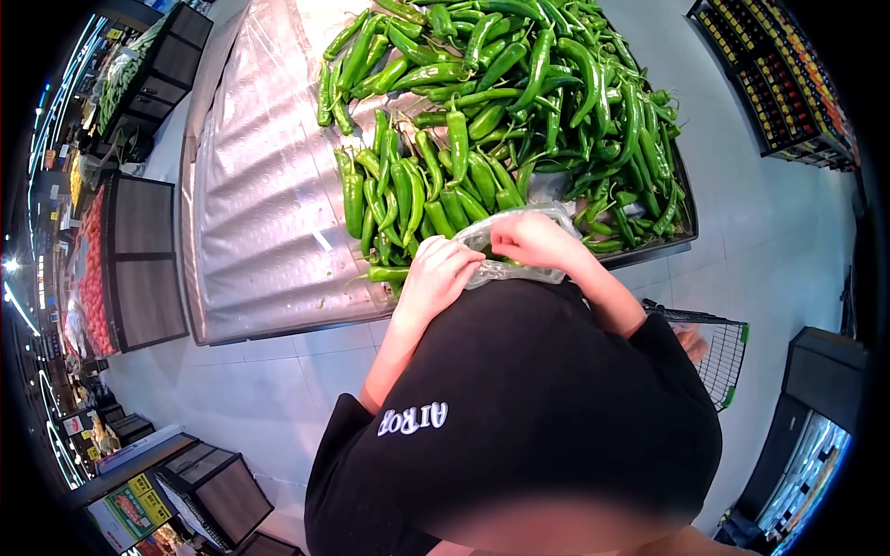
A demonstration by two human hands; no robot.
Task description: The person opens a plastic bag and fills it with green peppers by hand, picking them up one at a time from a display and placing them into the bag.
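Note:
A clear plastic bag [530,272] is held between my two hands at the front edge of a display of long green peppers [459,139]. My left hand [442,271] is closed, its fingertips pinching the bag's left side. My right hand [533,238] bends over the top of the bag with its fingers closed at the rim. A little green shows between the hands at the bag's mouth. Loose peppers lie right beside my left hand and beyond both hands. The lower part of the bag is partly hidden by my black shirt.
The display stand [269,185] has a silvery ridged surface at left. A wire shopping cart [721,357] with something in it stands at my right. Shelves of bottles or jars [783,79] are far right; a bin of reddish produce [93,278] is left.

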